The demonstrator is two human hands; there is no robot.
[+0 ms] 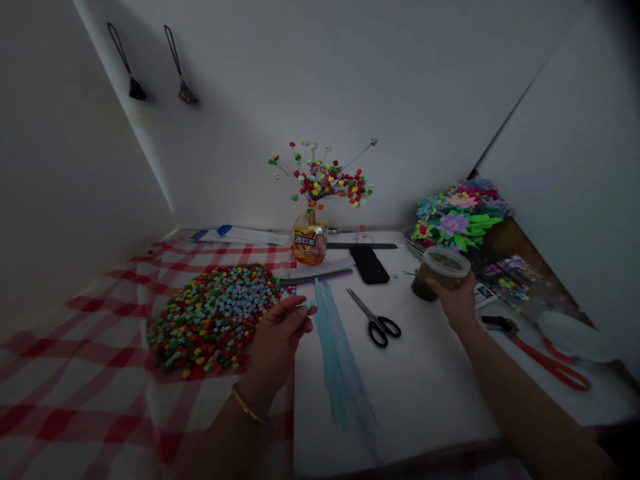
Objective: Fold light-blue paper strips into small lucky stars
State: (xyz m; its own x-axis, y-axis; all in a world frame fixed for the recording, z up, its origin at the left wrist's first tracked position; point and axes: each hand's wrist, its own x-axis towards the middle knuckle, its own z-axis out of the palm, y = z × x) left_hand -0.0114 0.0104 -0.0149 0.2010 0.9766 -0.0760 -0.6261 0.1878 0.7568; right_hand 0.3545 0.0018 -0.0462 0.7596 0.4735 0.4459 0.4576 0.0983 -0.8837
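My left hand [285, 327] is raised over the table's middle, its thumb and fingers pinched on a small light-blue paper piece [310, 305]. My right hand [456, 303] is wrapped round the near side of a clear plastic cup [445, 267] with dark contents, tilted at the right of the white board. Between the hands lie long light-blue paper strips [334, 360] and scissors [375, 320] with black handles, slightly open. Left of my left hand a big heap of small colourful paper stars [215, 317] rests on the checked cloth.
A bottle [310, 240] with colourful stars on stems stands at the back, a black phone [369, 265] to its right. Fuzzy flowers [457, 213] fill the back right. An orange-red strap [550, 363] and a white plate [577, 335] lie at the right.
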